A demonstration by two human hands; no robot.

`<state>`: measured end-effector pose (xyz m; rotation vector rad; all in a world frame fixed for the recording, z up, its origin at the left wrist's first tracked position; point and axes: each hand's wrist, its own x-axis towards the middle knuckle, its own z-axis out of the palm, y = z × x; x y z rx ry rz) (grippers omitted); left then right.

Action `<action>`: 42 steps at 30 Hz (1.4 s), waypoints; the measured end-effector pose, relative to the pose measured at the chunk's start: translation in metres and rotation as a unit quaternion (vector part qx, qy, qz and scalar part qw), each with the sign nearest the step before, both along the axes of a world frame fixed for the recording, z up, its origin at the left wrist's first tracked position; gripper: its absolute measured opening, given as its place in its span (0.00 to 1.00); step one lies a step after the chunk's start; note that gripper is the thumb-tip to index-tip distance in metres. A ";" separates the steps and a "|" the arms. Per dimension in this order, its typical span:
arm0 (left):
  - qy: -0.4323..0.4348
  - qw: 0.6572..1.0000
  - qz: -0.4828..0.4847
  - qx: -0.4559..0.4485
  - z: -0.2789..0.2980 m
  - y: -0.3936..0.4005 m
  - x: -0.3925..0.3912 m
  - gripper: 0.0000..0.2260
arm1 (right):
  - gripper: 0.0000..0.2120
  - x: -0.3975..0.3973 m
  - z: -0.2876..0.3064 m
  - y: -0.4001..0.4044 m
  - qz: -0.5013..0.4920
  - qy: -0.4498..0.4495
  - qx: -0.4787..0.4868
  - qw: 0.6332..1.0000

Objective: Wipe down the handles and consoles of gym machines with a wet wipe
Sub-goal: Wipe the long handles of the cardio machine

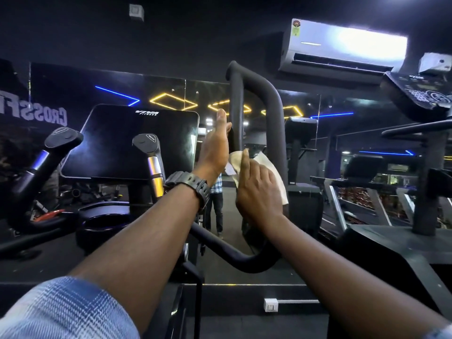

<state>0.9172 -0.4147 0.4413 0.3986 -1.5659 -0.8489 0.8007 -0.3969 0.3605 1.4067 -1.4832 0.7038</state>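
Fingers [245,159] of the right hand [259,192] lie curved over a pale wet wipe [270,167], pressing it against the upright padded handle [236,101] of a gym machine; the wipe sits at mid-height on the handle, its loose edge trailing down to the right. The left hand [216,148], wearing a dark wristwatch [193,185], is held flat with straight fingers laid along the handle's left side, gripping nothing (it appears to steady the bar).

The step in hand looks like wiping the handle's shaft. Done well, the cloth would wrap around the foam rather than skim one face, and travel the full run up over the bend at the top, with the flat hand bracing against any swing.

Room to move is good above, where the handle curves back toward an air conditioner [342,50] on the wall, well apart. To the left, the dark console [132,143] and two short grips [146,152] stand near, likely next for cleaning. Low down, a curved bar [234,255] crosses beneath both forearms and could catch an elbow. A second machine's console [415,94] juts in at upper right. A mirror behind reflects coloured ceiling lights.
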 end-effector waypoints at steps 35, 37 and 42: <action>0.141 0.990 -0.001 -0.003 0.026 -0.028 -0.030 0.35 | 0.13 0.010 0.176 -0.065 0.494 -0.523 0.091 0.689; 0.194 0.979 0.057 0.026 0.026 -0.034 -0.025 0.36 | 0.15 0.012 0.145 -0.061 0.492 -0.519 0.101 0.692; 0.199 0.974 0.097 0.041 0.017 -0.039 -0.022 0.37 | 0.23 0.008 0.137 -0.067 0.459 -0.528 0.130 0.702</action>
